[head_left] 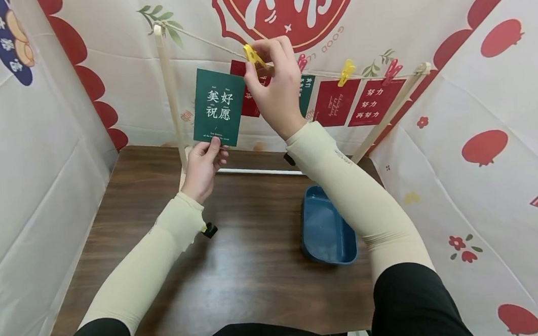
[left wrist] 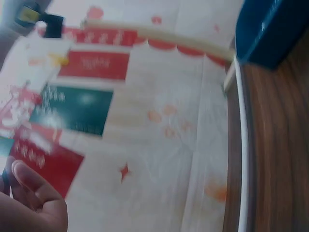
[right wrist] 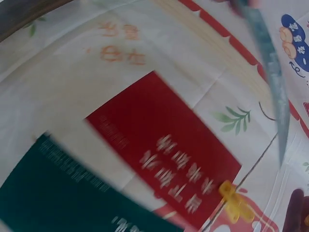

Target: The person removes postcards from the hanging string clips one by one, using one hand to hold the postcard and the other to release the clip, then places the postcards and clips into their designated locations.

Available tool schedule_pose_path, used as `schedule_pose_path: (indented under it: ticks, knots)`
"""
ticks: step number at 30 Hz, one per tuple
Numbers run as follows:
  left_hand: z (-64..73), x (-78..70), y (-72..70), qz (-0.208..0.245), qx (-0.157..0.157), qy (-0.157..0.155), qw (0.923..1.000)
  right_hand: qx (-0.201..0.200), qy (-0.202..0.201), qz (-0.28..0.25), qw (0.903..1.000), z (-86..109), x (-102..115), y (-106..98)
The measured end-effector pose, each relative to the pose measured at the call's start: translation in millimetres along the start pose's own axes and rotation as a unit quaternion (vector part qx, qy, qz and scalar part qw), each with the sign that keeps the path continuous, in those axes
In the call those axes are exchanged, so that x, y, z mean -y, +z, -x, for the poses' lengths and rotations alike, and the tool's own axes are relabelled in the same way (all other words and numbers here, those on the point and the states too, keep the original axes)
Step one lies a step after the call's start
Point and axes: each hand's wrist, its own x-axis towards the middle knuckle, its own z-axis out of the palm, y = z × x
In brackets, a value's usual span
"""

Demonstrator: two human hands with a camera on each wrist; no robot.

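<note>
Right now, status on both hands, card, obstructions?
Left hand pinching green card, unclipped. Right hand pinching yellow clip. Possible obstacle: red card hanging behind right hand.

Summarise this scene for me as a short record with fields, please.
Left hand: pinches a green card by its lower edge
Right hand: pinches a yellow clip, near the cord
Cord: strung between two pale posts
Hanging cards: three red, one green
Table: brown, with a blue tray on it
</note>
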Motion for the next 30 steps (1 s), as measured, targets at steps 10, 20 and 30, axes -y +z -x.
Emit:
schedule_pose_path:
  ticks: [10,20,30]
  knots:
    - [31.7,4.7,8.0,0.004,0.0,-0.005,1.0,0.044,-0.077,0.08,0.9928,26.9,-2,-40]
    - [59.7,17.2,16.7,0.027,0.041,-0.066,0.9966,0.085,-0.11,0.072,0.9877,55.6,-7,-83]
    - [94.4,34.6,15.0,0.012,0.057,-0.134,0.9893,0.217,-0.053,0.118,0.9675,81.3,-9,-134]
